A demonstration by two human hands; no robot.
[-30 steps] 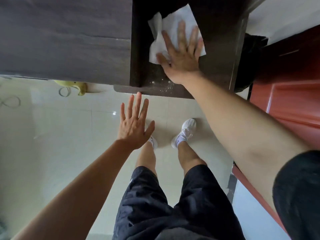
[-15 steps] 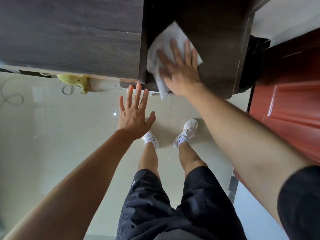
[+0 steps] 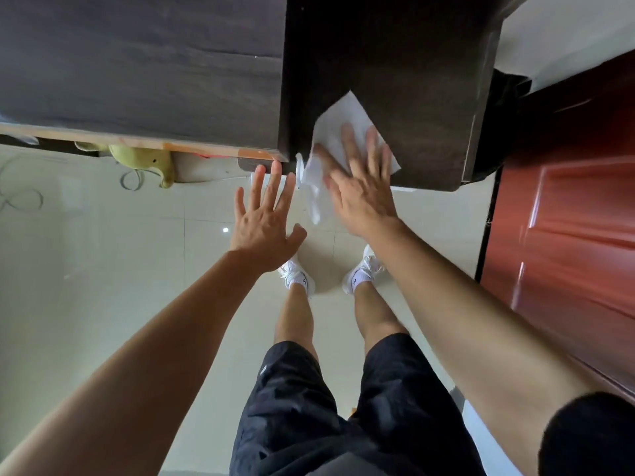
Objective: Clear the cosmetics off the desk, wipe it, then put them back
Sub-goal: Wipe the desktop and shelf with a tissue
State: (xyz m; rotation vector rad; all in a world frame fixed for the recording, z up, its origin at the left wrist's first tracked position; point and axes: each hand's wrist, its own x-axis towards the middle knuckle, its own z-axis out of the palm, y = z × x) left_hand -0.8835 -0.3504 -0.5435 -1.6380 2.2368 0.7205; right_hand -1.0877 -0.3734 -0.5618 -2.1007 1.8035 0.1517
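Right hand (image 3: 360,187): flat, fingers straight, palm pressing white wipe (image 3: 347,115) onto the desk top. Not curled round it.
Wipe: near-left corner of dark desk (image 3: 395,56). Far half lies flat on the top; near half is bunched and hangs past the near edge.
Left hand (image 3: 264,225): open, fingers spread, holding nothing. In the air just near of the desk edge, left of the wipe. Fingertips are beside the edge; can't tell if they touch it.
Cosmetics: none in view.
Step (my read): wipe phase, hand at the near edge.
Do it well: keep the palm flat with even pressure. Re-flatten or fold the bunched half before the next pass, or it smears instead of lifting. Overlap passes, and cover the far-right area and the strip along the grey panel (image 3: 137,63).
Left hand use: its back faces the camera, so it catches nothing as held. Turn it palm-up under the edge if debris is meant to go over.
Risk: the wipe is only pressed, not gripped, so it could slide off the edge. The thin sheet will likely bunch more.
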